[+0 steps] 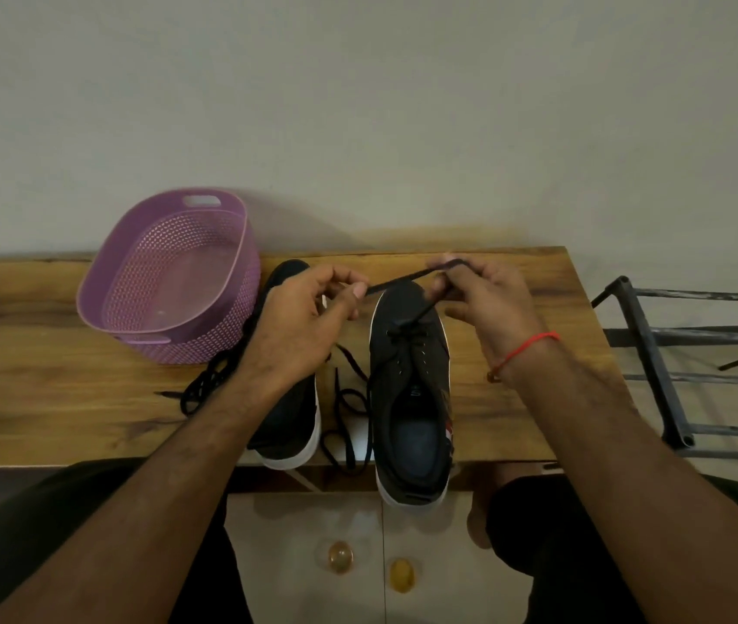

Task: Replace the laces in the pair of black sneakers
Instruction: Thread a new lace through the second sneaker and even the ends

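Counter point(516, 416): spans the view ahead of the seated person, its far edge against the wall
Basket point(169, 281): on the counter at far left, just beside the left sneaker
Left sneaker point(288, 421): on the counter, toe toward the wall, partly under the left hand
Right sneaker point(410, 398): just right of the left sneaker, heel overhanging the near edge
Loose laces point(212, 382): on the counter left of the left sneaker and between the two sneakers
Held lace point(396, 281): stretched between left hand point(304, 322) and right hand point(489, 304), above the right sneaker's toe
Rack point(655, 367): right of the counter, off its end
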`<action>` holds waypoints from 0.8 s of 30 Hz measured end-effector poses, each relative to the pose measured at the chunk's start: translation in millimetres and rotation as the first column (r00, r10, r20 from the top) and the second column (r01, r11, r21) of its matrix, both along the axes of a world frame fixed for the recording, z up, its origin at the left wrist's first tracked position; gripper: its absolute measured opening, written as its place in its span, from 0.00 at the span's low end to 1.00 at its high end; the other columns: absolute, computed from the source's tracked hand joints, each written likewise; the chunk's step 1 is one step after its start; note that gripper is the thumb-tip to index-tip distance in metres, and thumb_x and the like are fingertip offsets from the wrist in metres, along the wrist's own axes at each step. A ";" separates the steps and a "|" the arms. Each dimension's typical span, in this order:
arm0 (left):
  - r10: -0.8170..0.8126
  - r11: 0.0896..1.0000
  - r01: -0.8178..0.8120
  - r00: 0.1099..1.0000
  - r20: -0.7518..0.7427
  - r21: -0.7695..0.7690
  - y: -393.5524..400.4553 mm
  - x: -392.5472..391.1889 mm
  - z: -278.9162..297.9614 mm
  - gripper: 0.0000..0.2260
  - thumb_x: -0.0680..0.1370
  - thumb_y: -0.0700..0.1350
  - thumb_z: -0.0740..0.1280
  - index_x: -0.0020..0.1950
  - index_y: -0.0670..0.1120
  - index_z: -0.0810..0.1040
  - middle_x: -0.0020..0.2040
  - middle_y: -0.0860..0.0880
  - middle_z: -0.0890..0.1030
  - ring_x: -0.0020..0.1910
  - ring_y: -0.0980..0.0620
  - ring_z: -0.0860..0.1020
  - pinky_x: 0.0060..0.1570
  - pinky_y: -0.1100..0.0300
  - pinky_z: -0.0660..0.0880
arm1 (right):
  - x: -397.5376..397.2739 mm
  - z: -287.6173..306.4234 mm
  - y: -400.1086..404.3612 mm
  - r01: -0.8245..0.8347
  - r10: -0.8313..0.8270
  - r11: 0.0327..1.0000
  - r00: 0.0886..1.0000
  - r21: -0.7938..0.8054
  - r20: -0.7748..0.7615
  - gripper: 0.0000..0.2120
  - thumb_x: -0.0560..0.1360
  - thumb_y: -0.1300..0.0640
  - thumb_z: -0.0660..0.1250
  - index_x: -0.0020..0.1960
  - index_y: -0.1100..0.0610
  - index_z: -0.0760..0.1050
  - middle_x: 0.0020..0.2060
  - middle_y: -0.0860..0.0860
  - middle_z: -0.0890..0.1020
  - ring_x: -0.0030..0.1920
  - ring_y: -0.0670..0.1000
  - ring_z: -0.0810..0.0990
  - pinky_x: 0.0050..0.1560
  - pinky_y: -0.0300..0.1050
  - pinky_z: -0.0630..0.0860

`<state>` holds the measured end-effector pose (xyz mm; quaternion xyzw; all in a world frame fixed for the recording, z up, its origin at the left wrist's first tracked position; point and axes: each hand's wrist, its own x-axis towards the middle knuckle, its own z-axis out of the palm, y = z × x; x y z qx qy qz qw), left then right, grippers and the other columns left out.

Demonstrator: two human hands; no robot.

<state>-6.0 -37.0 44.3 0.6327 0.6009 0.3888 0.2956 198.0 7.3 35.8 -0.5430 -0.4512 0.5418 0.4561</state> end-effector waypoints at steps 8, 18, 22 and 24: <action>-0.052 0.998 0.055 0.996 -0.071 0.043 0.1 -1.7 -1.4 0.05 0.81 0.48 0.68 0.54 0.54 0.84 0.43 0.59 0.83 0.43 0.58 0.81 0.44 0.58 0.78 | -5.2 -0.4 -7.0 -0.461 0.345 0.879 0.793 0.124 0.503 0.24 0.77 0.65 0.65 0.69 0.47 0.72 0.61 0.45 0.79 0.58 0.48 0.78 0.56 0.42 0.78; 0.034 0.999 -0.030 0.994 -0.105 0.037 3.8 -6.2 -1.5 0.07 0.81 0.48 0.69 0.57 0.54 0.83 0.39 0.59 0.83 0.44 0.58 0.82 0.48 0.58 0.80 | 22.5 6.5 10.2 0.205 -0.231 0.966 0.959 0.157 0.167 0.08 0.81 0.55 0.65 0.53 0.55 0.82 0.38 0.47 0.83 0.45 0.47 0.82 0.59 0.52 0.79; -0.019 0.999 0.023 0.994 -0.107 0.030 0.5 -2.3 -2.5 0.07 0.81 0.48 0.69 0.57 0.56 0.83 0.38 0.58 0.83 0.39 0.57 0.80 0.39 0.61 0.77 | 11.5 5.4 1.0 -0.244 0.118 0.944 0.881 0.224 0.458 0.24 0.78 0.51 0.69 0.73 0.47 0.69 0.60 0.45 0.78 0.61 0.43 0.75 0.62 0.41 0.75; -0.074 0.997 0.077 0.990 -0.120 0.023 -1.8 3.3 -3.1 0.07 0.81 0.48 0.69 0.57 0.56 0.83 0.39 0.58 0.83 0.40 0.60 0.80 0.39 0.65 0.74 | 0.3 2.1 -3.6 -0.513 0.281 0.829 0.725 0.221 0.629 0.20 0.79 0.50 0.68 0.70 0.48 0.73 0.61 0.47 0.80 0.61 0.45 0.76 0.62 0.44 0.75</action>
